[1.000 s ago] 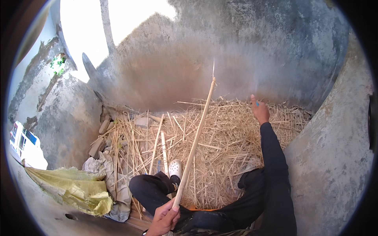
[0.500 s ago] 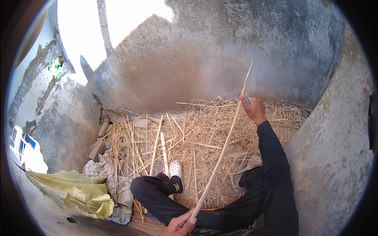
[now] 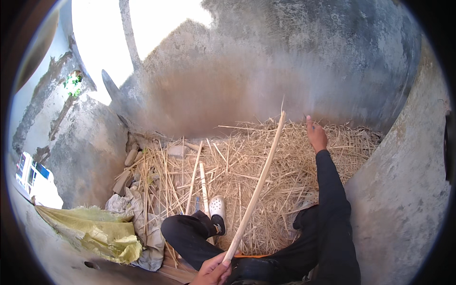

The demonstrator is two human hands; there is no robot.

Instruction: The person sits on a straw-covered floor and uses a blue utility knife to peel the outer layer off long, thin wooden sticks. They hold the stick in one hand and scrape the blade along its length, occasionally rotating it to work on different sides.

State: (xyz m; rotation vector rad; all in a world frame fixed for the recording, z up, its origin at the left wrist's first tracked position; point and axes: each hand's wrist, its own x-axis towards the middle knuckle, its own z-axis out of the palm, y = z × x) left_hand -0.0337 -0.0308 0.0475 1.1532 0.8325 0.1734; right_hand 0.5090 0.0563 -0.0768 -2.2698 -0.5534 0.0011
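A long, pale, split-bamboo-like stick (image 3: pixel 259 187) slants up and away from my lap, its lower end in the closed fingers of my left hand (image 3: pixel 212 271). One thin sliver stands up past its far tip. To the right of that tip and apart from it, my right hand (image 3: pixel 317 136) is closed, thumb up. It grips a small tool that is mostly hidden by the fingers; a blue part of it showed a moment ago. My dark-sleeved right arm reaches forward over my bent legs.
Straw-like shavings (image 3: pixel 285 199) cover the ground before me. Loose strips (image 3: pixel 203 185) lie left of centre beside my white clog (image 3: pixel 217 206). A yellow sack (image 3: pixel 90 232) lies at the left. Concrete walls (image 3: pixel 266 61) rise ahead and on both sides.
My right hand has come off the stick's far end and moved slightly right and down. The stick's thick far tip now shows, with a thinner sliver on it. My left hand keeps its grip.
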